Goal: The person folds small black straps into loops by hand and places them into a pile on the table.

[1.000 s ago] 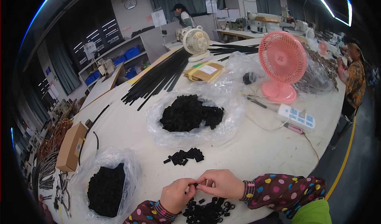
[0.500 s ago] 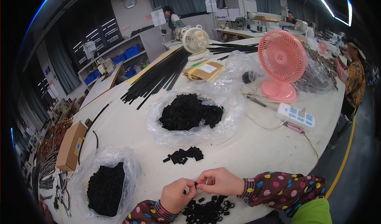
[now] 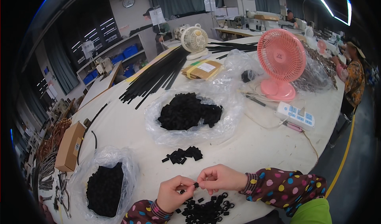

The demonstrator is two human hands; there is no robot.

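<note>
Both hands meet low in the head view, just above a pile of small black rings and loops [image 3: 206, 211] on the table. Between my left hand [image 3: 174, 193] and my right hand [image 3: 223, 179] is a small black piece [image 3: 195, 184], pinched by the fingertips of both. It looks like one of the loops, though the fingers partly cover it. Another black bit shows by my left fingers. Beyond the hands lies a small heap of flat black pieces [image 3: 183, 155]. Farther off, an opened clear plastic bag [image 3: 152, 134] holds many black pieces [image 3: 180, 111].
A second clear bag [image 3: 129, 172] of black pieces [image 3: 105, 188] sits left, near a cardboard box [image 3: 70, 146]. Long black strips [image 3: 158, 75] lie beyond. A pink fan [image 3: 281, 55] and white power strip [image 3: 295, 115] stand right. Another person [image 3: 351, 73] works at the right edge.
My hands stay together around the small black piece, with the fingers shifted slightly and the piece showing a little more. In the background, a person near the white fan has changed position.
</note>
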